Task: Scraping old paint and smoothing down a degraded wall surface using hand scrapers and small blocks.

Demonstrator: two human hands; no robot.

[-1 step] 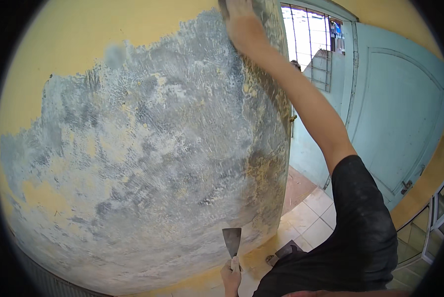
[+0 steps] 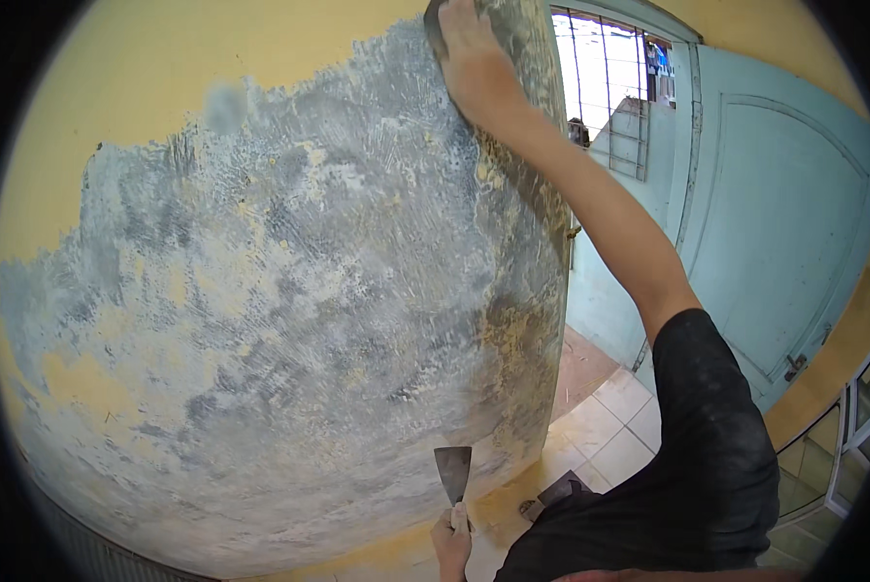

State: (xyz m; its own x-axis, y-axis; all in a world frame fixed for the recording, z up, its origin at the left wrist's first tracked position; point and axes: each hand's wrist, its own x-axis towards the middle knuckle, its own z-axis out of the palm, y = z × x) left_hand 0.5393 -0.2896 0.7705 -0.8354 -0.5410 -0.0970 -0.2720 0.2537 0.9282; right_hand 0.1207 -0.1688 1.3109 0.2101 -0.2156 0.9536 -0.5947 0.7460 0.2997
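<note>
My right hand is raised to the top of the wall, near its right-hand corner. Its fingers press a dark, flat pad against the surface. Most of that pad is hidden beneath the hand, so I cannot tell its exact kind. Low in the middle, my left hand grips a putty knife by its handle, with the wide grey blade pointing up. The blade shows in front of the lower wall; whether it touches is unclear. Yellow paint covers the wall's upper part, and patchy grey, scraped plaster lies below.
Right of the wall corner stands a light blue door, beside an opening with a wire grid. Pale floor tiles lie below. Glass-paned frames lean at the lower right. A dark flat piece shows near the wall's foot.
My right hand and the pad have slid slightly down along the wall. My left hand with the putty knife has hardly moved.
</note>
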